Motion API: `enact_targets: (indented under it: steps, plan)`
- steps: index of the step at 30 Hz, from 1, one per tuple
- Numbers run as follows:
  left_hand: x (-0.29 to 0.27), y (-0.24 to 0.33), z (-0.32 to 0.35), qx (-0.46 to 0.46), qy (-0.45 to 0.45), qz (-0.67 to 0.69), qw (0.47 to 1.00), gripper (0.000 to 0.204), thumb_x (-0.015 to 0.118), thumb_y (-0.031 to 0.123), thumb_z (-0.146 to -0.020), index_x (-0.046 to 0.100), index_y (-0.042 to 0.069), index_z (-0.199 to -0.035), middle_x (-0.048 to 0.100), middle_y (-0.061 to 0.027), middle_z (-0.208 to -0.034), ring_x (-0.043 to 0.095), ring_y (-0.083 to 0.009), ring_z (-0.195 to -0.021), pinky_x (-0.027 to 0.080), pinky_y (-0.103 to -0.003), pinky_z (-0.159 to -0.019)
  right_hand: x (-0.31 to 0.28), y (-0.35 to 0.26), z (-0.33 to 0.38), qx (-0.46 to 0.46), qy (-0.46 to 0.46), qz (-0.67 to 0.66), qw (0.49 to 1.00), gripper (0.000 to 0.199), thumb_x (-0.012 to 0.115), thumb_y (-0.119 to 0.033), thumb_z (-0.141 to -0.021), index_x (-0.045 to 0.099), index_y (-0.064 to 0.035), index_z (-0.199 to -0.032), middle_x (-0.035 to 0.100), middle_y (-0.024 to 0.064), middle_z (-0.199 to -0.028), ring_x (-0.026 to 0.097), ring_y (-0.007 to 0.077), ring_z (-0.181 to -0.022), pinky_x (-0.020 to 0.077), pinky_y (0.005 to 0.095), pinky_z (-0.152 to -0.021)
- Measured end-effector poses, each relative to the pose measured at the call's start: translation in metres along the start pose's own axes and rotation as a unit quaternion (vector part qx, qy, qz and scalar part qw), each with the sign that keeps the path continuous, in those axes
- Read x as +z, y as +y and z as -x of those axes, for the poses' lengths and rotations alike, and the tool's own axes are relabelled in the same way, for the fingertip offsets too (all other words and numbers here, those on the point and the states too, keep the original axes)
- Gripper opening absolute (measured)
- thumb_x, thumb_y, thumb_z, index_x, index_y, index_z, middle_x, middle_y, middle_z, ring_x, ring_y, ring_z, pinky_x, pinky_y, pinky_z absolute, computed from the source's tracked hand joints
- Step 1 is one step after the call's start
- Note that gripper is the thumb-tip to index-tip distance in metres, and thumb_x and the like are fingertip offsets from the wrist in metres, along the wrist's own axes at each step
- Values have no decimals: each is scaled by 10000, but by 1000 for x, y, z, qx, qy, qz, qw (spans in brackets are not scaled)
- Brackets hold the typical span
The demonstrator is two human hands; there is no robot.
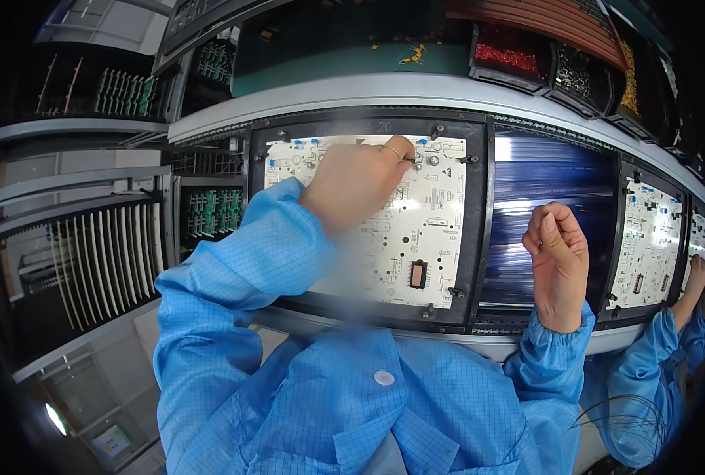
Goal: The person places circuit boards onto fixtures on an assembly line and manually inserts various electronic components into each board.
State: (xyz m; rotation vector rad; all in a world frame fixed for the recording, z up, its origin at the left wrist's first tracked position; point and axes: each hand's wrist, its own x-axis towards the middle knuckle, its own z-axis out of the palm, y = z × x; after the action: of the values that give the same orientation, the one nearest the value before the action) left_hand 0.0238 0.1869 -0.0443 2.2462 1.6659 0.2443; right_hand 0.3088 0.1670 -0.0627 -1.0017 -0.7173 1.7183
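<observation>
A white circuit board (384,269) lies in a black frame in front of me. It carries small blue parts along its far edge and a dark rectangular component (418,274) near its right corner. My left hand (360,178), with a ring on one finger, reaches across the board. Its fingers pinch together at the far right part of the board, beside a round metallic part (434,161); whatever they hold is too small to name. Over the blue conveyor surface (550,170), right of the frame, my right hand (560,249) is raised, thumb pressed to curled fingers, their contents hidden.
Beyond the rail (328,99) stand bins of red parts (507,59), dark parts (580,73) and yellow parts (629,83). Another framed board (645,245) sits at right, near a co-worker's hand (693,281). A rack of upright boards (103,261) stands at left.
</observation>
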Motion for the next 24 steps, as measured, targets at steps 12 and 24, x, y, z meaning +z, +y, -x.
enact_targets:
  steps: [12,24]
  plan:
    - [3,0,-3,2,-14,-6,1000,167,533,230,-949,588,89,-1018,656,-132,-685,653,-318,-644,502,-423,-602,-1,3,0,0,-1,15,1000,124,611,-120,-937,609,-11,-996,564,13,-811,450,75,-697,357,229,-617]
    - [15,-4,-1,43,27,-57,997,158,548,233,-942,582,96,-1014,653,-126,-665,657,-290,-608,505,-396,-560,-2,4,-1,9,1,27,1000,124,610,-138,-940,615,-29,-999,557,1,-811,447,75,-705,373,229,-644]
